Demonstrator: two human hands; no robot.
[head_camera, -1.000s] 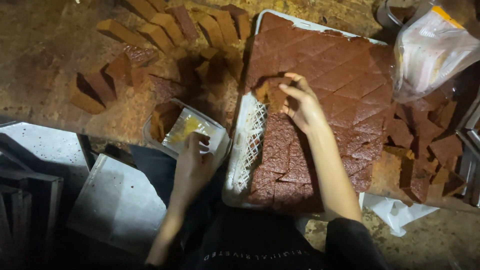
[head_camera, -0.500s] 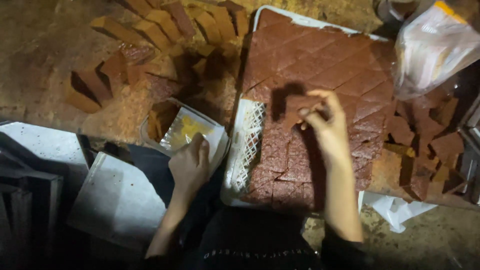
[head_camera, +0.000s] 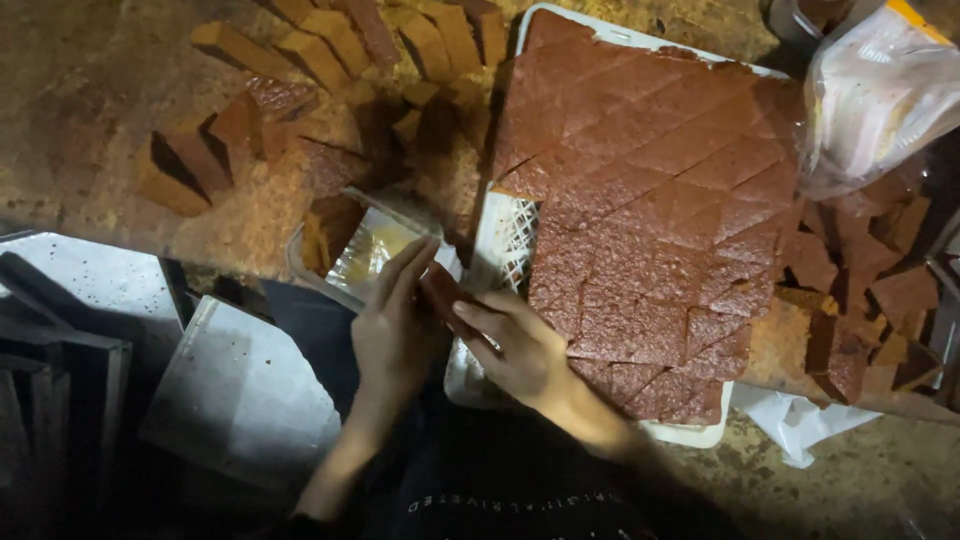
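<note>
A big slab of brown cake (head_camera: 660, 190), scored into diamond pieces, lies on a white perforated tray (head_camera: 510, 235). My right hand (head_camera: 515, 345) holds one cut cake piece (head_camera: 440, 288) at the tray's near left corner. My left hand (head_camera: 392, 325) rests against that piece and against a small clear plastic container (head_camera: 365, 250), which has a cake piece in it. Both hands meet just below the container.
Several cut cake pieces (head_camera: 330, 40) lie in rows on the rusty worktop at upper left, more pieces (head_camera: 860, 290) are piled at right. A clear plastic bag (head_camera: 880, 90) sits at upper right. Grey boxes (head_camera: 240, 400) stand below the worktop edge.
My right hand picked a piece off the slab and carried it down and left to my left hand beside the container.
</note>
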